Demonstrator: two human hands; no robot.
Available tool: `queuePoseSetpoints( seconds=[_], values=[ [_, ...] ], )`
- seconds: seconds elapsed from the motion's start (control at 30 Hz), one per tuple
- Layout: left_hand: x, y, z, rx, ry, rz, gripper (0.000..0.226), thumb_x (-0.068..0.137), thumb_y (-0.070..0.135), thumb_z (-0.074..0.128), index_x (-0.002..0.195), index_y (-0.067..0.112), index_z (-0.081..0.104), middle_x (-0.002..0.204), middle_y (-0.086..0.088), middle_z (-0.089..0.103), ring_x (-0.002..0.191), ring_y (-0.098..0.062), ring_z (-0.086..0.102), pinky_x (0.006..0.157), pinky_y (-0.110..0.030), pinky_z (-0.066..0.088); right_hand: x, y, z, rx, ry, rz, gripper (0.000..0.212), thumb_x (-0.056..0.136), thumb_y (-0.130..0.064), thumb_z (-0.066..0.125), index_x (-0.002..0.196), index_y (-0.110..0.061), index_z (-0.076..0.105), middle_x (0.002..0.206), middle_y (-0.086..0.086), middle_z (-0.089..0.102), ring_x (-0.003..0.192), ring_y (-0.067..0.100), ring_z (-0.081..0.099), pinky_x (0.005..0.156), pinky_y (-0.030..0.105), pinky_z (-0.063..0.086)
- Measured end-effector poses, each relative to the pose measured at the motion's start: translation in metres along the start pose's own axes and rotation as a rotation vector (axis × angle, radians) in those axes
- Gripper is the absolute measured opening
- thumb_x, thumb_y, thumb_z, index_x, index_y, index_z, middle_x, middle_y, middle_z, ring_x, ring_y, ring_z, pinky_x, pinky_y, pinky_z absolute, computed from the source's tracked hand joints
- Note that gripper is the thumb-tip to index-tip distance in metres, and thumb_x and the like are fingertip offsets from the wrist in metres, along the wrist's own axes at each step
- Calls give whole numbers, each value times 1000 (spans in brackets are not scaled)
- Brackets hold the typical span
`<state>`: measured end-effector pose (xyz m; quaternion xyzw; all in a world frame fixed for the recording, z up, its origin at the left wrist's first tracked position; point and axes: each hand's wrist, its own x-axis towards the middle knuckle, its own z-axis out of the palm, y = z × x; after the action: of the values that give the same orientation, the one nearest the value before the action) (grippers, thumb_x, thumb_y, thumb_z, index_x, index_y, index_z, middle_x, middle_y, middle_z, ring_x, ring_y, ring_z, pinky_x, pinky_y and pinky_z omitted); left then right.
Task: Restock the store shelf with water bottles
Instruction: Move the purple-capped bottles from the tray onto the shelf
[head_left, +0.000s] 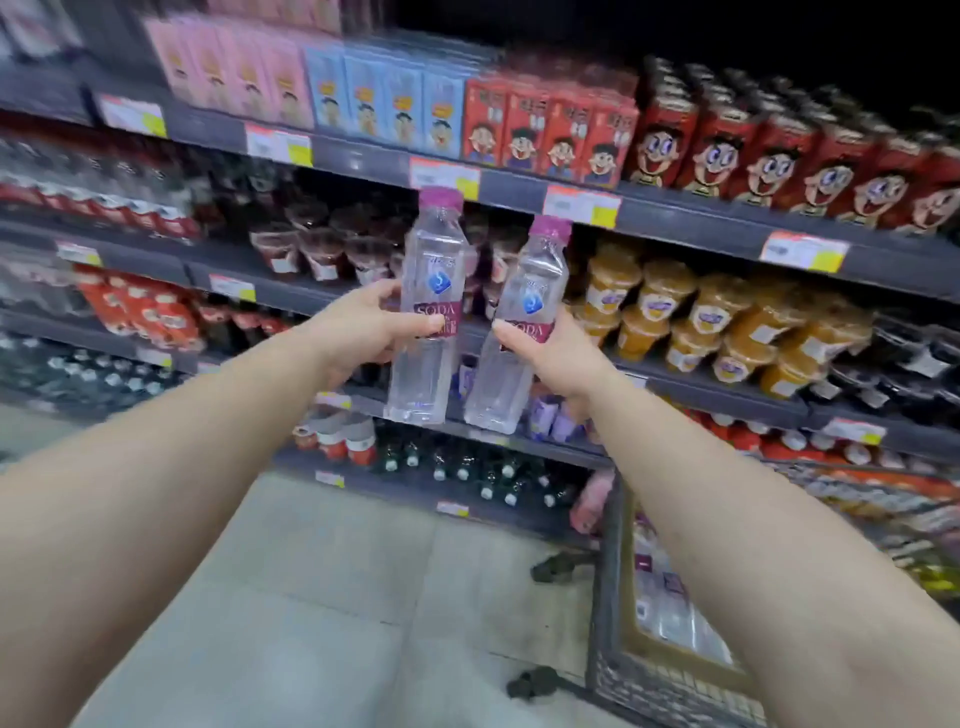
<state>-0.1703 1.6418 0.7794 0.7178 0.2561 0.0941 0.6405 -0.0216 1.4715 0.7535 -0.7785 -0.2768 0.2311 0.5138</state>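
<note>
I hold two clear soda-water bottles with purple caps and purple labels, both upright in front of the store shelf (675, 218). My left hand (363, 332) grips the left bottle (434, 270) around its label. My right hand (558, 353) grips the right bottle (524, 306), which tilts slightly to the right. The two bottles are close together, almost touching at their bases. Behind them on a lower shelf stand small purple-labelled bottles (550, 415), partly hidden by my right wrist.
Shelves carry pink, blue and red drink cartons (545, 130) on top, orange cups (727, 322) to the right, dark cups and red bottles to the left. A shopping cart (665, 597) with a box of bottles stands at lower right on the tiled floor (332, 597).
</note>
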Motion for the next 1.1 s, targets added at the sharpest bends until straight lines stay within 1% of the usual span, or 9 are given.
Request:
queuePoseSetpoints(
  seconds=[0.1, 0.2, 0.27, 0.37, 0.5, 0.63, 0.77, 0.97, 1.1],
  values=[
    [-21, 18, -73, -59, 118, 78, 33, 83, 22, 74, 112, 30, 62, 96, 9, 71, 83, -10, 66, 69, -22, 48, 25, -67, 51, -46, -38, -149, 56, 79, -49, 73, 123, -21, 51, 107, -9, 63, 92, 3, 60, 66, 16, 46],
    [-35, 29, -137, -100, 255, 141, 38, 83, 20, 73, 119, 27, 60, 97, 7, 72, 78, -9, 69, 56, -17, 51, 46, -124, 102, -107, -93, -265, 53, 79, -51, 72, 119, -23, 49, 109, -9, 61, 96, 8, 59, 77, 27, 50],
    [-38, 31, -177, -148, 368, 170, 34, 81, 22, 76, 112, 21, 63, 97, 2, 74, 84, -16, 70, 71, -29, 56, 62, -152, 133, -129, -116, -339, 55, 78, -51, 73, 119, -22, 51, 110, -8, 61, 97, 11, 59, 81, 27, 48],
    [-34, 30, -225, -203, 473, 194, 38, 74, 31, 81, 106, 15, 68, 96, -3, 76, 92, -29, 71, 90, -46, 51, 84, -183, 177, -84, -157, -413, 51, 76, -46, 77, 116, -23, 54, 99, -13, 62, 80, 1, 58, 67, 17, 44],
    [-11, 28, -293, -244, 559, 233, 68, 58, 43, 84, 117, 13, 66, 111, -7, 74, 98, -27, 69, 82, -39, 54, 135, -217, 233, -117, -206, -487, 43, 75, -43, 78, 107, -27, 54, 89, -20, 59, 78, -6, 55, 65, 10, 41],
    [27, 36, -358, -215, 622, 263, 56, 66, 36, 83, 116, 17, 67, 114, -6, 72, 104, -30, 69, 94, -55, 50, 199, -255, 278, -136, -216, -569, 44, 73, -45, 80, 104, -29, 52, 90, -19, 59, 85, 6, 58, 67, 16, 42],
    [72, 48, -407, -243, 664, 296, 41, 78, 28, 77, 116, 18, 67, 114, -5, 72, 107, -30, 67, 94, -48, 52, 258, -291, 308, -132, -233, -576, 53, 70, -51, 79, 111, -30, 54, 97, -16, 63, 91, 7, 60, 76, 25, 45],
    [118, 60, -464, -320, 688, 360, 35, 84, 23, 72, 118, 19, 65, 114, -5, 72, 107, -27, 66, 92, -43, 50, 318, -332, 336, -122, -237, -570, 52, 74, -50, 77, 115, -27, 54, 96, -18, 61, 85, -1, 58, 66, 18, 45],
    [140, 63, -502, -358, 658, 402, 41, 80, 23, 72, 120, 17, 64, 112, -5, 72, 106, -26, 65, 94, -44, 49, 344, -350, 357, -137, -193, -576, 62, 73, -54, 76, 123, -25, 53, 106, -15, 62, 95, 7, 59, 77, 24, 46]
  ],
)
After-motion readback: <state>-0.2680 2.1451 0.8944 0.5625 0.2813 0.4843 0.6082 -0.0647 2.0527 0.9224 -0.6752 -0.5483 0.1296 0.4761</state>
